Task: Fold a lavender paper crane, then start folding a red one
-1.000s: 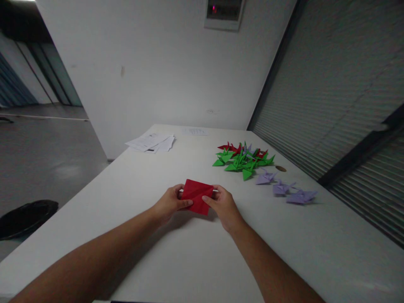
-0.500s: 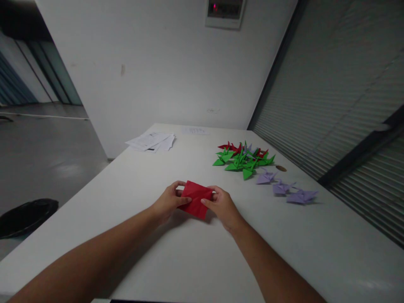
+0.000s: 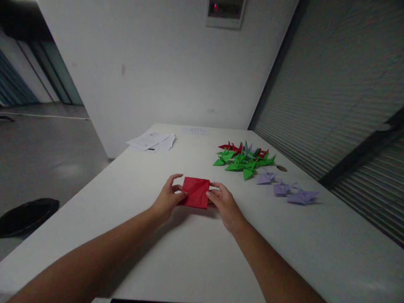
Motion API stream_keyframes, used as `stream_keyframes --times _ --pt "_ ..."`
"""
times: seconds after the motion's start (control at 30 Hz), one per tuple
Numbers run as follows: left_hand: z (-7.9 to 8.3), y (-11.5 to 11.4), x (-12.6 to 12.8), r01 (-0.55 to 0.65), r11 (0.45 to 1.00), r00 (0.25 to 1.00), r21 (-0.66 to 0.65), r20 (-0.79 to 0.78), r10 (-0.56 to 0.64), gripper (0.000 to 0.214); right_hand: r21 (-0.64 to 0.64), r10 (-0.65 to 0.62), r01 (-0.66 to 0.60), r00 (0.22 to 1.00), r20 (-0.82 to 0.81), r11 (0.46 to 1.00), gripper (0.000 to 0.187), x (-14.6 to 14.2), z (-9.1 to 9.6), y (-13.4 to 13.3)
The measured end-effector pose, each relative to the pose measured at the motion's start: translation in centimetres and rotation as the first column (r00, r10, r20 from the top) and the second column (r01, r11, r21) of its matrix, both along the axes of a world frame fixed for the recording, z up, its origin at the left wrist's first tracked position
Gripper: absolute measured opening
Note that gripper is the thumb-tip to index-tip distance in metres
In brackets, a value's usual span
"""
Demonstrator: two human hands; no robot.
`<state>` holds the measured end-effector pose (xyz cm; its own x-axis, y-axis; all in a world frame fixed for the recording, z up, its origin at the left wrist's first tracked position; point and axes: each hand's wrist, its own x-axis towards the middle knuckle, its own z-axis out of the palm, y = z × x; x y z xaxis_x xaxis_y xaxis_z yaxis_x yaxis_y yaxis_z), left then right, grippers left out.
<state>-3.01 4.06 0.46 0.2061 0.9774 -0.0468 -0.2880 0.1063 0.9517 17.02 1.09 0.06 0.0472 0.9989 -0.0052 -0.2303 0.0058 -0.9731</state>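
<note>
The red sheet (image 3: 196, 193) is held over the bench (image 3: 142, 181) between the left hand (image 3: 167, 200), which grips its left edge, and the right hand (image 3: 225, 205), which grips its right edge. It appears partly folded, a flat square with no points yet drawn out; green cranes (image 3: 248, 174) and lilac cranes (image 3: 303, 196), fully shaped, lie to its right. Its thin paper shows soft creases; the cranes are angular and sharply pointed
</note>
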Motion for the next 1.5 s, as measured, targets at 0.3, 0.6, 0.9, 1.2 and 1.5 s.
stream_keyframes --times 0.3,0.6,0.9,1.2,1.5 --pt "-0.1 0.0 0.3 -0.040 0.999 0.998 -0.016 0.052 0.041 0.080 0.088 -0.073 0.059 0.984 0.163 0.994 0.044 0.2 -0.6 0.3" --pt "-0.7 -0.5 1.3 0.040 0.999 0.998 -0.023 0.057 -0.038 0.062 0.172 -0.172 0.125 0.940 0.294 0.977 0.070 -0.1 -2.3 0.8" --pt "-0.9 -1.3 2.0 0.205 0.979 0.979 0.004 0.020 -0.205 0.043 0.161 -0.248 0.201 0.893 0.375 0.966 0.070 -0.7 -1.6 0.2" --pt "-0.9 -1.2 1.5 0.230 0.973 0.973 -0.020 0.014 -0.230 0.054 0.153 -0.256 0.212 0.886 0.386 0.965 0.063 -0.5 -1.1 0.1" --pt "-1.1 0.0 0.8 0.092 0.995 0.996 0.026 0.011 -0.093 0.057 0.103 -0.076 0.067 0.993 0.085 0.992 0.044 -0.4 -1.1 0.5"
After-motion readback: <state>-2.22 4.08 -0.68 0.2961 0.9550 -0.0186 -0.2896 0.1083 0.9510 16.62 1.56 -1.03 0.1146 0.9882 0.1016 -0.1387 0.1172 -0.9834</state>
